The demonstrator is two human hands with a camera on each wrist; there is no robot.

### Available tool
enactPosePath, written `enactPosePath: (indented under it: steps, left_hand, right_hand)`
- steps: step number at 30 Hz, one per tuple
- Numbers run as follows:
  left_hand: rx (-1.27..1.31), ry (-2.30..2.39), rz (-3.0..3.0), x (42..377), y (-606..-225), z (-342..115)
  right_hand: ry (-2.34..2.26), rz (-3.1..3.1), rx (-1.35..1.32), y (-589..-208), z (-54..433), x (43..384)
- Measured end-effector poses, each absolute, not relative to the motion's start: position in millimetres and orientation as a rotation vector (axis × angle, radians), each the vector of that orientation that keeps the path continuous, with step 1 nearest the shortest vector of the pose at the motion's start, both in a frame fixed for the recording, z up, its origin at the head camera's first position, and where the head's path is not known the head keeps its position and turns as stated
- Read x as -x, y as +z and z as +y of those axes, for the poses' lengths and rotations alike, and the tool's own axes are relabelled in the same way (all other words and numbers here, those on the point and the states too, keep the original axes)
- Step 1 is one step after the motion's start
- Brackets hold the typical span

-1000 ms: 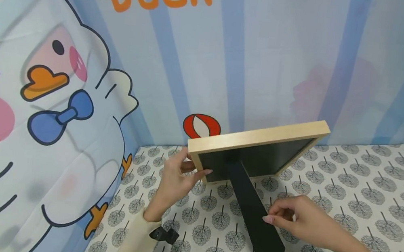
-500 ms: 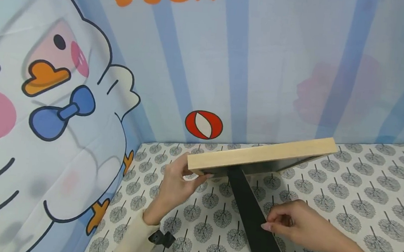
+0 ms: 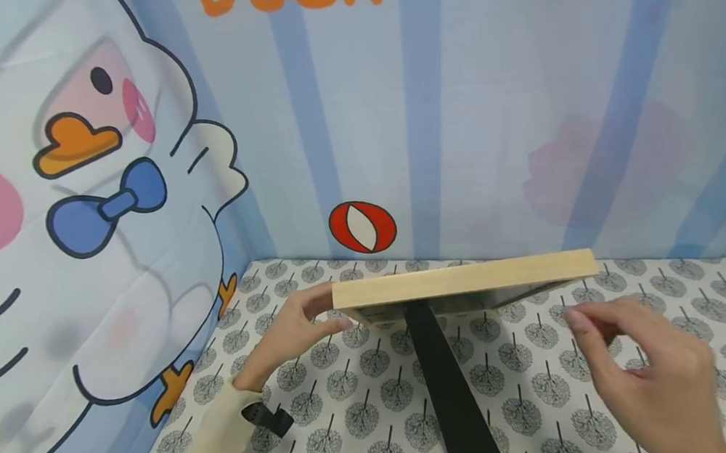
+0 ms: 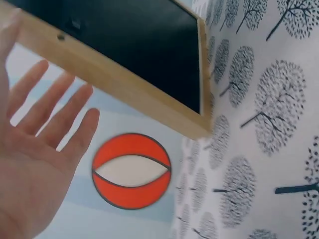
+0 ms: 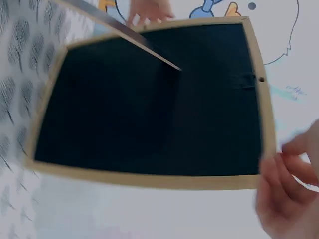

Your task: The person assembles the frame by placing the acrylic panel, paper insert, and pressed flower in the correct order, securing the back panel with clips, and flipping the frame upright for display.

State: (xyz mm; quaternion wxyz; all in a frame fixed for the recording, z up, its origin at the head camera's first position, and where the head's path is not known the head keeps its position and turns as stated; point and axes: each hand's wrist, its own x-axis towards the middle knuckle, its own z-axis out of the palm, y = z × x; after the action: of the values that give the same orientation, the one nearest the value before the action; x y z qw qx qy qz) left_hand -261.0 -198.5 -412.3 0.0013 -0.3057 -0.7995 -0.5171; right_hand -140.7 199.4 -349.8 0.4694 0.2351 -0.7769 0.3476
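A light-wood picture frame (image 3: pixel 463 278) stands tilted on the cloth, its black back (image 5: pixel 134 109) facing me. From the back a long black easel leg (image 3: pixel 451 399) slants down toward me onto the cloth. My left hand (image 3: pixel 297 326) is at the frame's left edge, thumb lifted away; in the left wrist view its fingers (image 4: pixel 65 122) are spread straight beside the wooden rim. Off the frame's right side, my right hand (image 3: pixel 657 375) has thumb and fingers loosely bent, holding nothing. In the right wrist view its fingertips overlap the rim's corner.
A white cloth with dark tree prints (image 3: pixel 371 417) covers the table. Behind it hangs a blue striped curtain (image 3: pixel 498 123) with a printed duck (image 3: pixel 129 335) at left and a red ball print (image 3: pixel 363 226).
The frame has leaned further back, its top edge tipping toward me. My right hand has let go of the easel leg and moved right and up; my left thumb has come off the frame.
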Motion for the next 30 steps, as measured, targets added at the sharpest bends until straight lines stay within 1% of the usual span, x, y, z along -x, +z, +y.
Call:
enactPosePath:
  steps: [3,5,10,13,18,24,30]
  left_hand:
    - [1.015,-1.665,-2.484,268.6,-419.9,-204.3]
    - [1.012,-1.646,-2.502,272.4,-424.9,-204.0]
    - [0.939,-1.589,-2.554,276.7,-433.2,-198.2]
    - [0.895,-1.551,-2.562,276.8,-433.6,-194.9]
    - [0.88,-1.528,-2.581,270.1,-427.9,-188.4]
    - [1.014,-1.434,-2.558,257.1,-422.2,-179.2]
    - [1.075,-1.307,-2.526,245.5,-419.7,-172.2]
  right_hand:
    - [0.739,-1.654,-0.49,-337.1,188.3,142.8]
    - [0.663,-1.588,-0.477,-333.9,181.5,144.7]
    - [0.503,-1.666,-0.538,-340.7,180.5,147.3]
    - [0.44,-1.726,-0.518,-346.8,186.1,151.1]
    - [0.406,-1.862,-0.461,-347.7,200.3,161.0]
    - [0.468,-2.027,-0.459,-342.4,215.1,175.2]
    - [0.593,-2.151,-0.456,-335.7,220.9,190.5]
